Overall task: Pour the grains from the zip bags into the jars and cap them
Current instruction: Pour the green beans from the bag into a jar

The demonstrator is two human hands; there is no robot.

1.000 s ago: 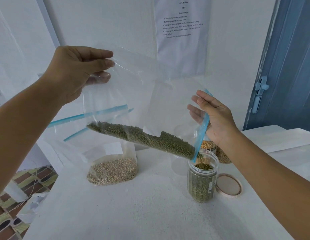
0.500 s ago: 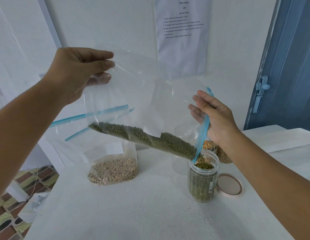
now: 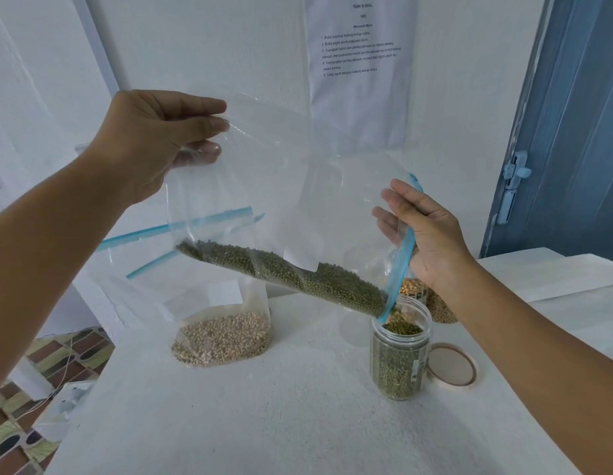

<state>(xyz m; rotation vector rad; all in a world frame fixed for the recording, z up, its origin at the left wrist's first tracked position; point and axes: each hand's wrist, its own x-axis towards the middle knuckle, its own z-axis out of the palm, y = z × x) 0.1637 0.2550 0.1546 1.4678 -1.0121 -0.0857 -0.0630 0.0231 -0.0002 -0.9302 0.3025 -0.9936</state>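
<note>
Pouring step in progress: left hand (image 3: 151, 142) pinches the raised corner of the zip bag (image 3: 281, 186); right hand (image 3: 432, 238) grips its mouth over the jar (image 3: 401, 358); next, raise the corner further, then fit the lid (image 3: 450, 366).

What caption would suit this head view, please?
Both hands tilt a zip bag, pouring green grains into an open jar.

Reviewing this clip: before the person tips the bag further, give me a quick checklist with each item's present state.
1. Bag mouth over the jar: ok.
2. Left hand holds the bag's raised corner: ok.
3. Right hand steadies the zip edge: ok.
4. Room left in jar: not ok, beans nearly at the rim, plenty still in the bag.
5. Lid within reach, beside the jar: ok.
6. Spilled beans on table: cannot tell.
</note>
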